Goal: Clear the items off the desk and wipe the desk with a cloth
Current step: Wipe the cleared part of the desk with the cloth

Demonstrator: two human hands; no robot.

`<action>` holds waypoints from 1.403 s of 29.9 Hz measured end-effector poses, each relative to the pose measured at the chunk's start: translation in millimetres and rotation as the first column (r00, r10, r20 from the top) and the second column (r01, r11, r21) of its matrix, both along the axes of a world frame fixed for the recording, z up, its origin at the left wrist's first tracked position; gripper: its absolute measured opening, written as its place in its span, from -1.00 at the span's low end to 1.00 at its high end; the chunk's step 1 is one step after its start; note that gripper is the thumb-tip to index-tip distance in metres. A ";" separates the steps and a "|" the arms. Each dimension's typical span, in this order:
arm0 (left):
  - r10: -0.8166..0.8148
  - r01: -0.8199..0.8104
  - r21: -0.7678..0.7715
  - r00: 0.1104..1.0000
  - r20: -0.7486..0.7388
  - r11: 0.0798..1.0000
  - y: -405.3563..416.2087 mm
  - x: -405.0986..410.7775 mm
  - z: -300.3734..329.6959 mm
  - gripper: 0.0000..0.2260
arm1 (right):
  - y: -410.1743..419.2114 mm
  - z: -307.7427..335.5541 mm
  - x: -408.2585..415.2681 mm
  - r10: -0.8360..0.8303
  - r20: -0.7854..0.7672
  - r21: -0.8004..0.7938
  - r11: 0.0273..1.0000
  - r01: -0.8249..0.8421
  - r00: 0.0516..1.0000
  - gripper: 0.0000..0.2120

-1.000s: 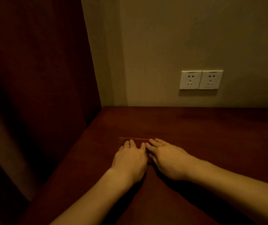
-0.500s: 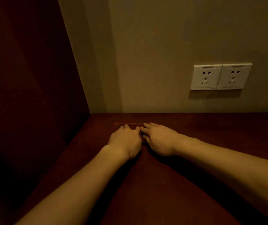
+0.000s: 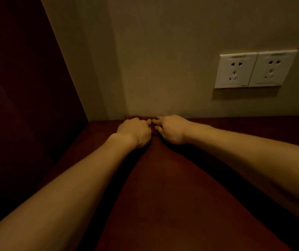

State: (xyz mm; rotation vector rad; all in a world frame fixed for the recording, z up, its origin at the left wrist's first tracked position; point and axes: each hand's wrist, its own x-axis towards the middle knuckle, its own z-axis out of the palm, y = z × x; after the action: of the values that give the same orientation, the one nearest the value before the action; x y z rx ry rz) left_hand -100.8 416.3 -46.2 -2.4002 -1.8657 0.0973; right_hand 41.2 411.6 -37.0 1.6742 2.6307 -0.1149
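Observation:
A dark red cloth (image 3: 137, 117), almost the colour of the desk (image 3: 163, 187), lies at the desk's far edge against the wall. Only a thin strip of it shows beyond my fingers. My left hand (image 3: 134, 132) and my right hand (image 3: 170, 129) press down on it side by side, fingertips nearly touching. Both arms are stretched far forward. The fingers are bent a little over the cloth, and most of it is hidden under them.
A beige wall (image 3: 163, 60) rises right behind the desk, with a white double socket (image 3: 253, 69) at the right. A dark wooden panel (image 3: 18, 87) closes off the left side of the desk.
Both hands have slid the cloth away from me, from mid-desk to the back edge by the wall. The camera has leaned forward with them.

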 end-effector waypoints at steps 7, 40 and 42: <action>-0.046 0.046 0.032 0.999 -0.016 0.998 -69.5 26.3 5.2 -0.60 | -71.0 7.4 20.6 -0.005 0.035 -0.027 1.000 0.005 0.999 -0.55; -0.098 0.098 0.107 0.995 -0.003 0.989 -31.2 123.3 10.2 -0.67 | -25.9 0.7 116.1 -0.098 -0.088 0.015 0.995 0.100 0.991 -0.57; -0.109 0.107 0.103 0.994 0.005 0.989 -23.8 123.3 6.5 -0.67 | -23.5 1.4 116.2 -0.096 -0.084 0.020 0.995 0.098 0.992 -0.58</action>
State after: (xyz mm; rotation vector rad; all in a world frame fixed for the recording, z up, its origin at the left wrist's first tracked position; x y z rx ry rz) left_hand 22.5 392.6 -39.7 -2.4299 -1.6963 -0.0195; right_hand 157.4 388.1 -35.7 1.8451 2.6188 -0.1585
